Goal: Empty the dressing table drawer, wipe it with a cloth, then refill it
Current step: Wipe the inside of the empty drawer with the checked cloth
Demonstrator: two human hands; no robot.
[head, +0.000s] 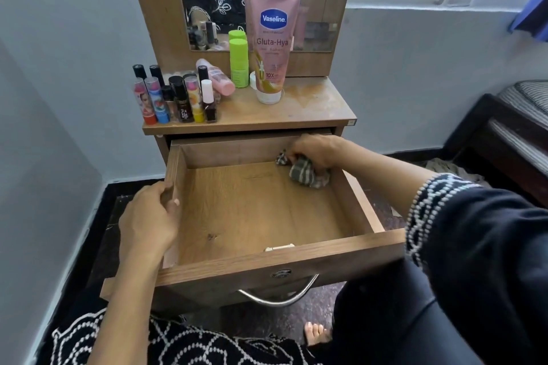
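The wooden drawer [296, 256] of the dressing table is pulled far out, and its floor shows bare wood. My right hand [318, 151] grips a grey checked cloth [307, 175] and holds it down in the drawer's far right corner. My left hand [151, 216] grips the drawer's left wall, thumb inside. On the table top [314, 107] stand a tall pink Vaseline tube [271, 44], a green bottle [238, 64], a lying pink bottle [215, 77] and several lipsticks and nail polishes [175, 98].
A mirror [213, 0] rises behind the cosmetics. A metal handle [278, 296] hangs on the drawer front. White walls close in at left and behind. A dark bed frame [498, 139] stands at right. My bare foot [315, 333] rests on the dark floor below the drawer.
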